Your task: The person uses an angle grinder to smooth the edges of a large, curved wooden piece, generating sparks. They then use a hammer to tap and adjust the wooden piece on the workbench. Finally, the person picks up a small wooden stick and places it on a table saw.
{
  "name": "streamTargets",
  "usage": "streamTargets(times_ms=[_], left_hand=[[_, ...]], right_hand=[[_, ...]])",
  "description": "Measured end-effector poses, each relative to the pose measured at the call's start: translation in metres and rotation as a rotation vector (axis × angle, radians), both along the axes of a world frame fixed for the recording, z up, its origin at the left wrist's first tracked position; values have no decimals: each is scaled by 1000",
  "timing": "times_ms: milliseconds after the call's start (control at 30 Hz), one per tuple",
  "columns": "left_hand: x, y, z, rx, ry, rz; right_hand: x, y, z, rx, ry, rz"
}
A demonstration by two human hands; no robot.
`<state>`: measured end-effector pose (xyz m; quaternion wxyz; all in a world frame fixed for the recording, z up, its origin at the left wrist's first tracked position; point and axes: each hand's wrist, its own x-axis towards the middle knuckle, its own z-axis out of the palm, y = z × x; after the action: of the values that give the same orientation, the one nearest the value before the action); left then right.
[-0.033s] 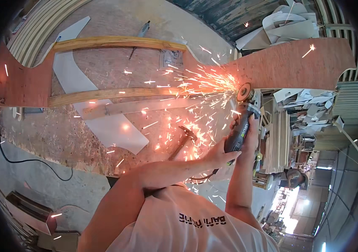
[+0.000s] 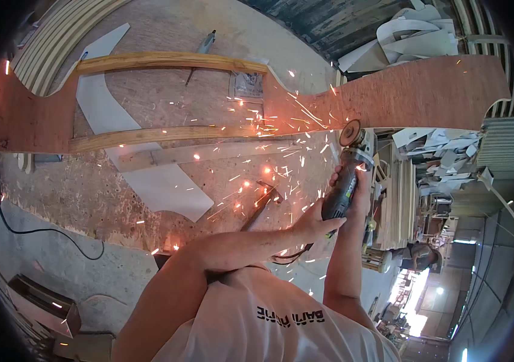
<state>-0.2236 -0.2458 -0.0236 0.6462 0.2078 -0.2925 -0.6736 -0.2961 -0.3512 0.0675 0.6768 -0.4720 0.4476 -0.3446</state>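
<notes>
Both of my hands hold a dark angle grinder (image 2: 342, 188) at the lower edge of a reddish plywood panel (image 2: 420, 93). My left hand (image 2: 312, 224) is closed around the rear of its body. My right hand (image 2: 360, 192) wraps the body nearer the head, with fingertips showing on the left side. The round disc (image 2: 350, 133) sits at or just beside the panel's narrow part; whether it touches cannot be made out. Sparks scatter leftward and down. Two wooden rails (image 2: 172, 60) join this panel to another plywood part (image 2: 27, 120) at the left.
On the worktable (image 2: 106, 199) lie a white curved sheet (image 2: 166, 193), a hammer (image 2: 260, 208) and a slim grey tool (image 2: 205, 43). A black cable (image 2: 57, 232) hangs at the left. Stacked boards (image 2: 397, 199) and white offcuts (image 2: 417, 36) stand right. A person (image 2: 423, 256) is farther back.
The dense burst of sparks at the disc has thinned to scattered streaks. My hands and the angle grinder have hardly moved.
</notes>
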Motion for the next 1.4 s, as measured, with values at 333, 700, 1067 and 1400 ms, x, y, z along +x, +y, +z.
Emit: streamTargets(times_ms=[333, 700, 1067, 1400], left_hand=[[6, 0, 9, -32, -84, 24], [21, 0, -2, -28, -120, -17], [20, 3, -9, 22, -219, -73], [4, 4, -18, 41, -150, -66]], right_hand=[[6, 3, 8, 10, 30, -120], [2, 0, -8, 19, -51, -127], [9, 11, -12, 27, -57, -167], [-2, 5, -22, 36, -56, -162]])
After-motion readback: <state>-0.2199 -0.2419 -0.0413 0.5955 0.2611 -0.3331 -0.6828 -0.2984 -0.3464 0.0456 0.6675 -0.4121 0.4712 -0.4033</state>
